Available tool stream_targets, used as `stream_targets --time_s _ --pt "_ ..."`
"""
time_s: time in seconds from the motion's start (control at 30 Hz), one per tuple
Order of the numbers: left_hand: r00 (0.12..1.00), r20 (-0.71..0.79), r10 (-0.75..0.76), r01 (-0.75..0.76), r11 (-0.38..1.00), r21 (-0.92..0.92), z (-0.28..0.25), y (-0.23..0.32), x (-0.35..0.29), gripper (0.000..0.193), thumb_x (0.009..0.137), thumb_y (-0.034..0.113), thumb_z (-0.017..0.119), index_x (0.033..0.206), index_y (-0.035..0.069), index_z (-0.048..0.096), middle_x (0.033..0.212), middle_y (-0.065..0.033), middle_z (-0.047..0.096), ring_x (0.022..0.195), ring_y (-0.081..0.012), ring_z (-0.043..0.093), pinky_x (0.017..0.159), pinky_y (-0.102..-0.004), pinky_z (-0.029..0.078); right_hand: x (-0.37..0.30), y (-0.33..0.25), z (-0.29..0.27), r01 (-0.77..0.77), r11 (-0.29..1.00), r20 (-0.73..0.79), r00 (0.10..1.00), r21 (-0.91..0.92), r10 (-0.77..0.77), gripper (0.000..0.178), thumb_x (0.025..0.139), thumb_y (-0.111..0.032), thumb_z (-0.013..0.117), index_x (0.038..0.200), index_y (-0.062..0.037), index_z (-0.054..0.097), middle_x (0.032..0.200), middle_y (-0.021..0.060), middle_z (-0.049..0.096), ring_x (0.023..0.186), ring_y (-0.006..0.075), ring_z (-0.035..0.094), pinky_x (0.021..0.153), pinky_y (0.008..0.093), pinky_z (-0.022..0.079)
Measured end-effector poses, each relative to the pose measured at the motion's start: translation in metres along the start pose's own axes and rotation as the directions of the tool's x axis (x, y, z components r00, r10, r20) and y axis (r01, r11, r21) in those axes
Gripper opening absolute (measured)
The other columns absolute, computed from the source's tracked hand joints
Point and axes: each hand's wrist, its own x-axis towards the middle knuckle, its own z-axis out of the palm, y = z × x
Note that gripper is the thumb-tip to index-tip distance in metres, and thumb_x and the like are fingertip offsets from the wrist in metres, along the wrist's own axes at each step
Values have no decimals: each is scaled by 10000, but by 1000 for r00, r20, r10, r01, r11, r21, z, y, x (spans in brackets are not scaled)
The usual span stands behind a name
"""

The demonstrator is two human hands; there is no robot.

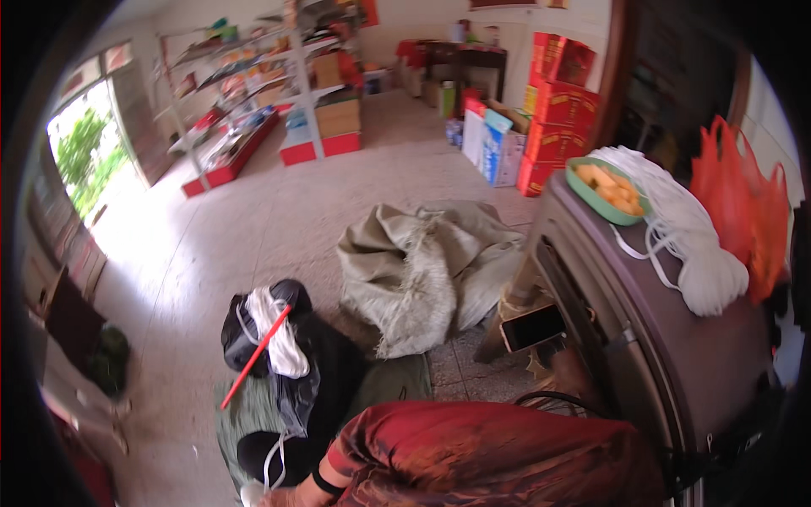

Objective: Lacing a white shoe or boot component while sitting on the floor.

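My right hand (283, 498) shows only in part at the lower edge. A dark red patterned sleeve (490, 444) and a black wristband (328, 480) lead to it. Its fingers are cut off, so their grip is hidden. A thin white cord (270, 460) loops down to this hand, beside a small white piece (252, 493) I cannot make out. Ahead of it, a black plastic bag (245, 334) carries a bundle of white cord (274, 329), with a red stick (256, 357) lying across. Green sheeting (232, 414) spreads underneath. My left hand is out of the picture.
A crumpled woven sack (405, 270) lies on the tiled floor ahead. At right, a brown cabinet top (608, 253) bears a green bowl (604, 190) of orange chunks, a white cord hank (701, 253) and a red bag (748, 203). A phone (532, 328) rests beside it. Red boxes (562, 110) stand behind.
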Motion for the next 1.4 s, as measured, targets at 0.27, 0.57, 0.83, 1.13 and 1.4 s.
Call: stream_targets --time_s 0.27,0.57,0.83,1.13,1.4 --pt "990 -7 -138 132 957 -259 15 5 -1 131 788 -16 532 672 -31 591 592 -70 601 493 -149 510 477 -291 409 -3 30 59 -73 986 -155 987 -148 50 210 798 -164 528 660 -13 580 684 145 577 675 312 607 595 402 491" --pt "978 -199 -55 51 998 -25 27 17 14 112 710 71 599 708 -41 605 620 -176 597 547 -223 565 522 -380 424 -2 32 48 -32 992 40 999 -123 37 125 779 -110 543 839 -33 622 819 154 607 830 308 616 733 405 504" --pt "942 -271 -198 242 960 139 27 31 0 172 754 59 609 912 -7 601 840 -184 592 794 -352 592 696 -418 468 4 25 41 -38 999 155 987 -17 40 102 798 -91 552 852 -7 572 863 195 573 837 349 582 754 431 471" --pt "954 -226 -197 219 972 81 22 38 10 519 686 301 804 955 -32 510 955 -189 528 895 -333 540 792 -413 456 2 88 -63 -692 513 451 721 508 526 91 915 -113 608 918 -21 606 782 15 612 668 85 547 609 246 471" --pt "935 -304 -181 235 960 152 40 29 22 531 647 279 817 935 -13 481 960 -198 500 947 -355 489 845 -429 427 -7 46 -5 -132 991 359 924 -19 130 308 744 -68 604 1008 72 534 956 235 542 963 367 551 837 424 478"
